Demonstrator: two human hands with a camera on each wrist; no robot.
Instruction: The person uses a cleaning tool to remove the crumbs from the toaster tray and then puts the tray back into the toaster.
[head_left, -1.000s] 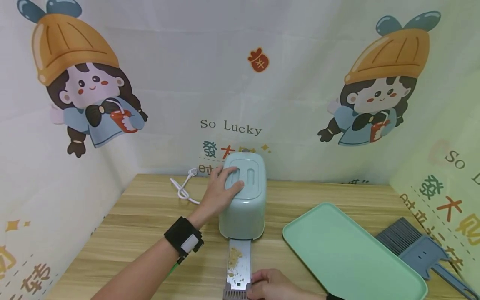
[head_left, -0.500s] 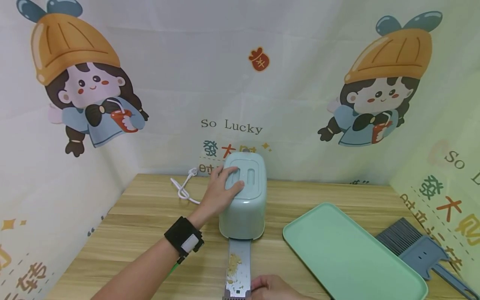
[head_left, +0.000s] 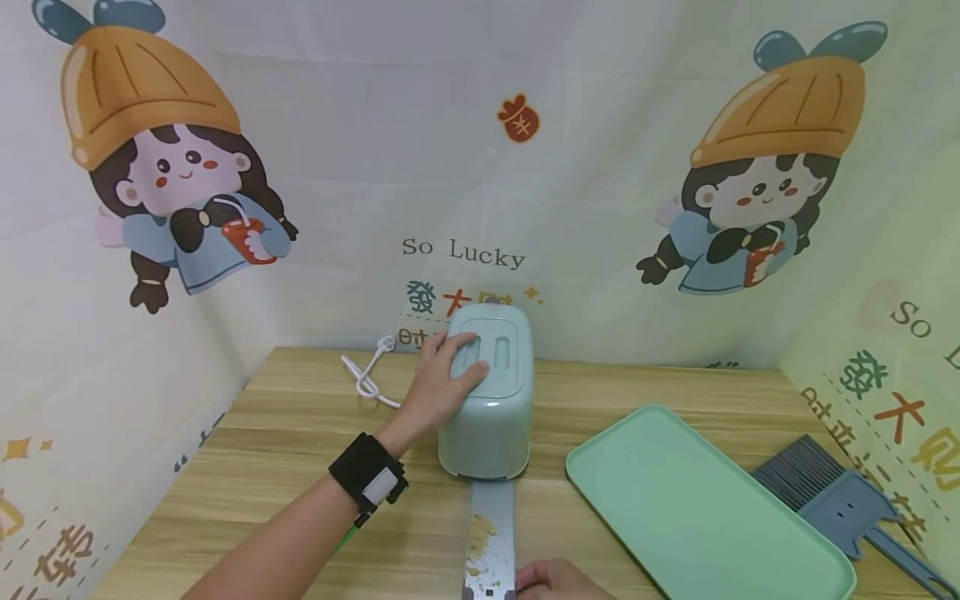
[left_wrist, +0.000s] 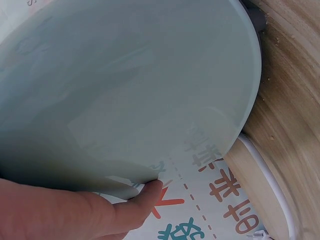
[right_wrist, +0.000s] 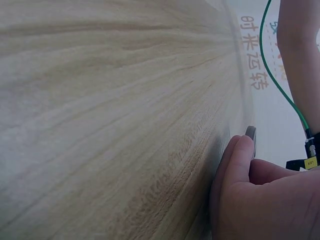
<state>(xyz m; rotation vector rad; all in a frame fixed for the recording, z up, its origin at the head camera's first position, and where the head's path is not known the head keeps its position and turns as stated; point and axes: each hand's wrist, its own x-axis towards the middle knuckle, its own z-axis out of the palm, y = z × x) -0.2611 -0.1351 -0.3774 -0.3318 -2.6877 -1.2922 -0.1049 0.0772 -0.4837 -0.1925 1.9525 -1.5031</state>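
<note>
Toaster point(head_left: 487, 433), pale green, lidded, on wood-grain counter point(head_left: 285, 450). Left hand point(head_left: 441, 387) resting on toaster's top and left side, fingers spread. Crumb tray point(head_left: 501, 517), narrow, metal, bearing tan crumbs point(head_left: 480, 537), at toaster's near lower edge; contact with it unclear. Right hand point(head_left: 561, 583) at crumb tray's near end, fingers pinching it. Green tray point(head_left: 697, 500), rectangular, to the right. Brush point(head_left: 832, 504), blue-grey, just beside green tray. Cord point(head_left: 366, 385), white, looped, left of toaster.

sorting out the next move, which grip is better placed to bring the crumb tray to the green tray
Likely the right grip: it holds the crumb tray, on the side nearer the green tray, while the left grip rests on the toaster.
</note>
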